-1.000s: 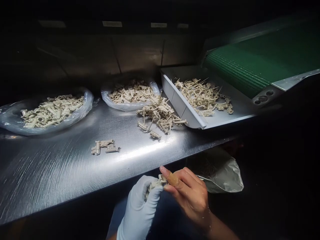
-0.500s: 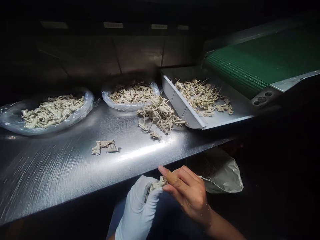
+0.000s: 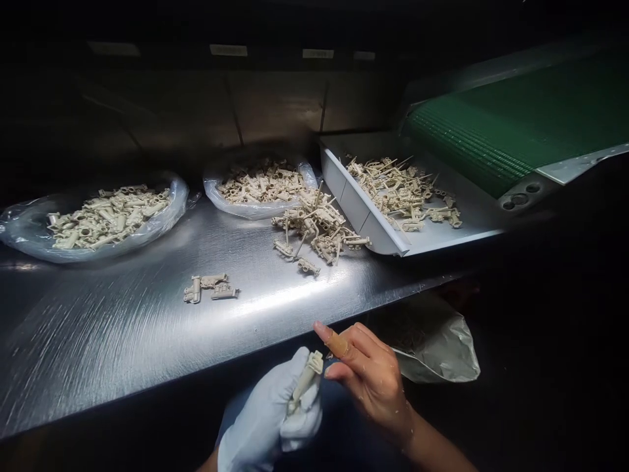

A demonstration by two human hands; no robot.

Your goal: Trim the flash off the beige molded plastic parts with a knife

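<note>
Head view: the gloved left hand (image 3: 275, 419) pinches a beige moulded plastic part (image 3: 305, 379) upright, just below the steel bench (image 3: 122, 328) edge, so its top end faces the bare right hand (image 3: 366, 377). That hand's fingers, one wearing a fingertip cot, curl loosely beside the part and hold nothing visible. On the bench, a heap of unsorted parts (image 3: 314, 229) lies near the grey tray (image 3: 363, 223).

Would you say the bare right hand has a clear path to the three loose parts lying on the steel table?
Probably yes: the right hand holds nothing, and bare table lies between it and the parts.
</note>
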